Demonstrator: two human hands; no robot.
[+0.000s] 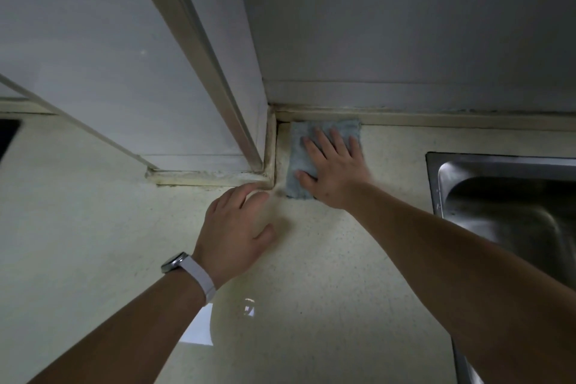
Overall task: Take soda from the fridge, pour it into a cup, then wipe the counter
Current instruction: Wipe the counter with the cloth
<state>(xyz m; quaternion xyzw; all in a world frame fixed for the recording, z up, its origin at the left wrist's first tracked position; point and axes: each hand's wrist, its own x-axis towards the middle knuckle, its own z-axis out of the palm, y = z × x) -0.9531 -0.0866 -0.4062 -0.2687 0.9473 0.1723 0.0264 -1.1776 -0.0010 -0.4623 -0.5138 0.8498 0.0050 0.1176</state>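
A blue-grey cloth (299, 146) lies on the pale speckled counter (343, 259), pushed into the back corner where the wall meets a white cabinet side. My right hand (333, 168) presses flat on the cloth, fingers straight and spread, covering its right half. My left hand (233, 234), with a watch on a white strap at the wrist, hovers just left of the cloth. Its fingers and thumb curl around a pale, blurred round thing that looks like a cup (260, 212). No soda is in view.
A steel sink (498, 196) is set into the counter at the right, close to my right forearm. A white cabinet or fridge side (124, 72) rises at the left. A dark edge (7, 134) shows at the far left.
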